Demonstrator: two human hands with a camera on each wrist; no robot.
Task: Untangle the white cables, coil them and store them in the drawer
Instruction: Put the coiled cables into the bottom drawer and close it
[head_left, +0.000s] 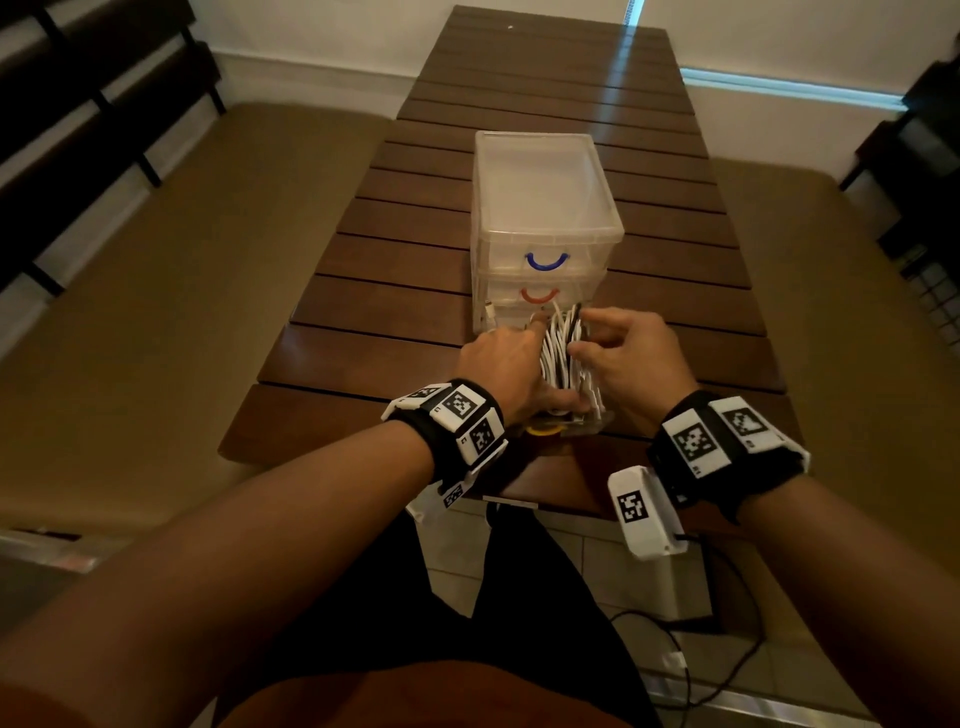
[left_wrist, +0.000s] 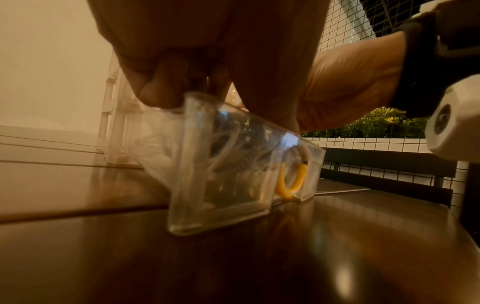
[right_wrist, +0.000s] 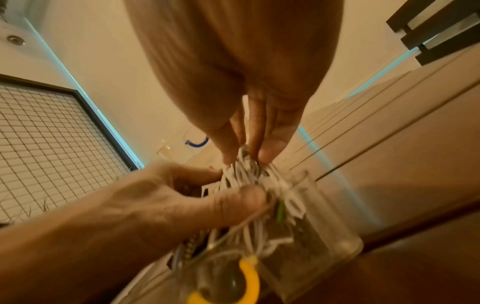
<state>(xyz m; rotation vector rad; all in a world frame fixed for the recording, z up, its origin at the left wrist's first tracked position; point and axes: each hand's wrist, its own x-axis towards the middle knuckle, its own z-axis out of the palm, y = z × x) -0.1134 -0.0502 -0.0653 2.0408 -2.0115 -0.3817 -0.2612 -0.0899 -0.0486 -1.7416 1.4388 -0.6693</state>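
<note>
A bundle of coiled white cables (head_left: 558, 343) stands in the pulled-out bottom drawer (left_wrist: 223, 205) of a clear drawer unit (head_left: 545, 208); the drawer has a yellow handle (right_wrist: 250, 273). My left hand (head_left: 511, 364) grips the bundle from the left, its thumb (right_wrist: 246, 197) across the strands and its fingers (left_wrist: 161, 92) curled down inside the drawer. From the right, my right hand (head_left: 628, 358) pinches the top loops between its thumb and fingertips (right_wrist: 270, 152). The cables (right_wrist: 246, 170) rise above the drawer rim, and their lower part is blurred behind the clear wall.
The unit's upper drawers, with a blue handle (head_left: 546, 261) and a red handle (head_left: 540, 296), are closed. The slatted wooden table (head_left: 395, 270) ends just below my wrists. Cushioned benches flank it. A black cord (head_left: 727, 639) lies on the tiled floor.
</note>
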